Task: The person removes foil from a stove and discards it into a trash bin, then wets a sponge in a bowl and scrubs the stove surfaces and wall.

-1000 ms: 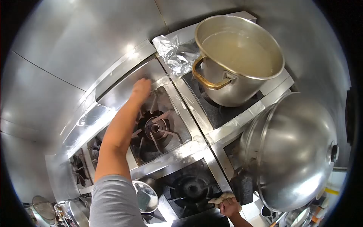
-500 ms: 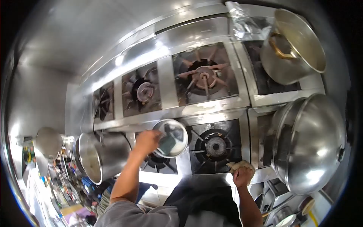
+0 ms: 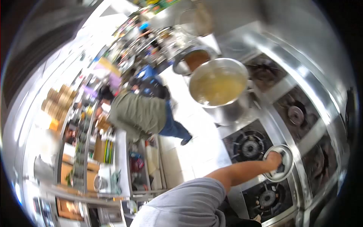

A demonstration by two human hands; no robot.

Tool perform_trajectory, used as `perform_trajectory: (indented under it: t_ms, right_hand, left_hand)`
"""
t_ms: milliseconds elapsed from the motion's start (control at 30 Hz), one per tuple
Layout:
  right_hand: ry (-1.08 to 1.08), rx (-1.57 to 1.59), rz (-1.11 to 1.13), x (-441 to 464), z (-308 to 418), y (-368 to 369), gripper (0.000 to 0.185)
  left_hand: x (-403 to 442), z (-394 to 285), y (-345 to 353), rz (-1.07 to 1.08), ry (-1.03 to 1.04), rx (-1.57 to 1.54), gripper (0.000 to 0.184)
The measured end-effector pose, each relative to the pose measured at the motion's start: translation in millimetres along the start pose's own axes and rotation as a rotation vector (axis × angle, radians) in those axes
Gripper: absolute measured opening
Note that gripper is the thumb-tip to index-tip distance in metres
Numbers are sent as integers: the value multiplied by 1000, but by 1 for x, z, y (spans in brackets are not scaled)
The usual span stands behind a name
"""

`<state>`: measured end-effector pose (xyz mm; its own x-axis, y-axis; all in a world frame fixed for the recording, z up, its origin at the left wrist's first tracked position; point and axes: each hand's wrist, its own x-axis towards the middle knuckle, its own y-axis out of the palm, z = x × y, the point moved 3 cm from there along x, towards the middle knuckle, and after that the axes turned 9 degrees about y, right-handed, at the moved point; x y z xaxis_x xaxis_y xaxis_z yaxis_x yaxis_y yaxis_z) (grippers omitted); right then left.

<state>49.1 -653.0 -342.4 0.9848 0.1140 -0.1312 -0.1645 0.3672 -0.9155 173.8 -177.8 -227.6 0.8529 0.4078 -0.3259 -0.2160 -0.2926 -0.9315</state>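
Observation:
My left hand [image 3: 273,160] reaches into a round metal bowl [image 3: 289,163] that sits between two black burners. Dark material shows in the bowl beside my fingers; whether they grip it cannot be made out, as they are blurred and partly hidden. The nearer burner [image 3: 267,198] is below the bowl in the view, the other burner [image 3: 250,146] above and left of it. My right hand cannot be seen. A small pale shape [image 3: 258,218], too cut off to identify, shows at the bottom edge.
A large pot of yellowish liquid [image 3: 218,87] stands at the stove's far end, beside a pot with reddish-brown contents [image 3: 196,59]. A person in a green top [image 3: 140,113] stands across the aisle, by shelves and a worktop. More burners [image 3: 296,114] line the right side.
The view has swung left toward the aisle, bringing the person and shelves into sight. My left hand has moved from the bowl's rim into the bowl. My right hand has left the view.

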Motion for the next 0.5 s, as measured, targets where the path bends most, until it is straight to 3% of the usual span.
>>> perform_trajectory:
  t_ms: [67, 100, 167, 200, 267, 500]
  right_hand:
    - [-28, -38, 35, 12, 16, -5, 27]
    - [-48, -49, 52, 17, 24, -6, 27]
    - [-83, -74, 83, 25, 37, -11, 26]
    - [-95, -81, 96, 28, 41, -11, 26]
    - [-117, -102, 114, 35, 45, -12, 26]
    - [-182, -137, 157, 53, 55, -17, 25]
  left_hand:
    - [0, -8, -2, -159, -105, -27, 23]
    - [-16, -12, -21, -207, -106, 31, 32]
    - [-30, -14, -40, -299, -57, -164, 47]
    - [-36, -9, -43, -307, -81, -168, 47]
    - [-46, -10, -48, -323, 145, -518, 62]
    - [-59, -13, -54, -384, 271, -640, 53]
